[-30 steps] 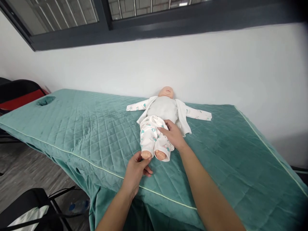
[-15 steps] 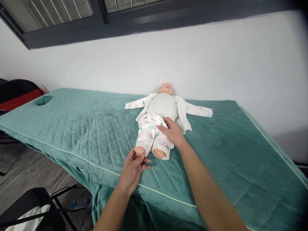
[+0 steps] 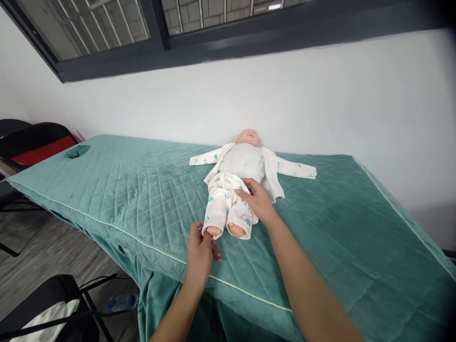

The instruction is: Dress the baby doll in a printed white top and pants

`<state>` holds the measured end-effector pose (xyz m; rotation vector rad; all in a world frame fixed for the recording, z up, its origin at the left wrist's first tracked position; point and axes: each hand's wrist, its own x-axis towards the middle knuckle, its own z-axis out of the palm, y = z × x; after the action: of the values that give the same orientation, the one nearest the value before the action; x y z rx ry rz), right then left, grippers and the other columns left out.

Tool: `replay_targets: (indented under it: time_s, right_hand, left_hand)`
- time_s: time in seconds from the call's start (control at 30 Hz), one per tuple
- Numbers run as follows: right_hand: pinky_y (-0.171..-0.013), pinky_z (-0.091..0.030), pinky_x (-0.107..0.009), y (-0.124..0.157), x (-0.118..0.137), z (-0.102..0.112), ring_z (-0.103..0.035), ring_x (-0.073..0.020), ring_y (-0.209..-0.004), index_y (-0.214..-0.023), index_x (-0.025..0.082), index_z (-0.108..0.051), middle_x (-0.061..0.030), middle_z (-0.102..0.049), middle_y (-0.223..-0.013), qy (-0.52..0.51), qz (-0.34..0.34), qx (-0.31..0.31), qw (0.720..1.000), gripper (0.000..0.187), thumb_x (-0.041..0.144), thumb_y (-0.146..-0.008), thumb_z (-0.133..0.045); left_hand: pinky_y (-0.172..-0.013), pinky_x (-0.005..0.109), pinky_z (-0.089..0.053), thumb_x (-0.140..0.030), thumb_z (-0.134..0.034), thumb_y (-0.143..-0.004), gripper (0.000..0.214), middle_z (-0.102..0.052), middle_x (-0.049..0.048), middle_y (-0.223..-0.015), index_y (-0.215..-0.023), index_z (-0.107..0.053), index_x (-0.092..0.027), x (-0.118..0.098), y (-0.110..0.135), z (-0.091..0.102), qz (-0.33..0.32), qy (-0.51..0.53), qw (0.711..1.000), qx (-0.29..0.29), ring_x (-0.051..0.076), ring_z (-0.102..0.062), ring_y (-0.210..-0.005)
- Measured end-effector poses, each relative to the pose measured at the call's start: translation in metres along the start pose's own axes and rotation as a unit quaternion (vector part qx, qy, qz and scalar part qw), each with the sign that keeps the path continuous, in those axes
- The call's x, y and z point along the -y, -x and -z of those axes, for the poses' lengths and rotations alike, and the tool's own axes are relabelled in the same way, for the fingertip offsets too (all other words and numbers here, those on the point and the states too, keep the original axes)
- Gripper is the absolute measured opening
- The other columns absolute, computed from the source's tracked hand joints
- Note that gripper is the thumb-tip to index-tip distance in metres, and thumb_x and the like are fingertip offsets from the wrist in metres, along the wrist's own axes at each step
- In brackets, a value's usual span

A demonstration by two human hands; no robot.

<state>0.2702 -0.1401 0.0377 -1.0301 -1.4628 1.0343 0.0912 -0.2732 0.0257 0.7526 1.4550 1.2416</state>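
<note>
— Where were the hands?
— The left hand [image 3: 200, 251] pinched the cuff of the printed trousers [image 3: 223, 206] at one foot of the doll [image 3: 242, 161]. The right hand [image 3: 259, 202] lay open and flat on the other trouser leg, near the waistband.
— And the doll?
— On its back on the green quilted massage bed [image 3: 142, 190], head toward the wall, its white jacket [image 3: 272, 173] open, sleeves spread wide.

Baby doll [image 3: 242, 161] supine, head toward wall [image 3: 320, 95], bare grey torso. White printed jacket [image 3: 273, 175] open, sleeves spread flat. Matching printed trousers [image 3: 223, 205] on legs; bare feet [image 3: 235, 230] protrude. Lies on teal quilted table [image 3: 124, 190].
</note>
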Motion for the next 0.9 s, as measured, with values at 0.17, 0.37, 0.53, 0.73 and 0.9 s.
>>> replay_targets:
  time_s: [0.17, 0.37, 0.53, 0.73, 0.9]
  right_hand:
    - [-0.093, -0.051, -0.035, 0.006, 0.005, 0.002, -0.064, -0.0213, -0.099, -0.099, 0.023, -0.065, -0.0050, -0.070, -0.102, -0.008, 0.015, -0.057, 0.998, 0.041, 0.062, -0.093, -0.054]
    - [-0.075, -0.054, -0.033, 0.006, 0.000, 0.007, -0.065, -0.0206, -0.081, -0.090, 0.023, -0.058, -0.0044, -0.066, -0.087, -0.003, -0.012, -0.202, 0.979, 0.034, 0.057, -0.090, -0.056]
    - [-0.077, -0.051, -0.033, 0.011, -0.001, 0.015, -0.062, -0.0195, -0.081, -0.096, 0.022, -0.060, -0.0040, -0.064, -0.088, 0.068, 0.030, -0.340, 0.938, 0.022, 0.043, -0.091, -0.057]
    - [-0.097, -0.047, -0.038, 0.005, 0.000, 0.041, -0.061, -0.0219, -0.105, -0.102, 0.021, -0.061, -0.0083, -0.063, -0.108, 0.190, 0.083, -0.450, 0.868, 0.021, 0.037, -0.091, -0.054]
    - [-0.088, -0.048, -0.039, -0.036, -0.022, 0.080, -0.064, -0.0243, -0.094, -0.101, 0.019, -0.061, -0.0110, -0.068, -0.105, 0.225, -0.158, -0.369, 0.888, 0.030, 0.041, -0.081, -0.063]
  left_hand:
    - [-0.037, 0.023, -0.043, -0.042, -0.068, -0.081, 0.042, -0.062, -0.0012, -0.090, -0.116, -0.055, -0.023, 0.000, -0.003, 0.026, -0.070, -0.067, 0.995, -0.012, 0.010, -0.056, -0.047]
    - [-0.051, 0.021, -0.051, -0.036, -0.065, -0.080, 0.032, -0.058, -0.0011, -0.086, -0.106, -0.056, -0.021, -0.018, -0.075, 0.036, -0.149, 0.023, 0.987, -0.058, 0.012, -0.063, -0.068]
    - [-0.062, 0.022, -0.052, -0.036, -0.060, -0.086, 0.029, -0.063, 0.0048, -0.093, -0.107, -0.057, -0.016, -0.039, -0.162, 0.011, -0.209, -0.063, 0.973, -0.072, 0.014, -0.064, -0.081]
    - [-0.096, 0.031, -0.049, -0.036, -0.056, -0.095, 0.030, -0.070, 0.0099, -0.112, -0.108, -0.065, -0.011, -0.060, -0.227, -0.032, -0.251, -0.156, 0.953, 0.063, 0.016, -0.062, -0.102]
    - [-0.096, 0.032, -0.049, -0.042, -0.061, -0.092, 0.033, -0.073, 0.0094, -0.112, -0.112, -0.068, -0.016, -0.067, -0.265, -0.055, -0.244, -0.166, 0.940, 0.171, 0.020, -0.066, -0.105]
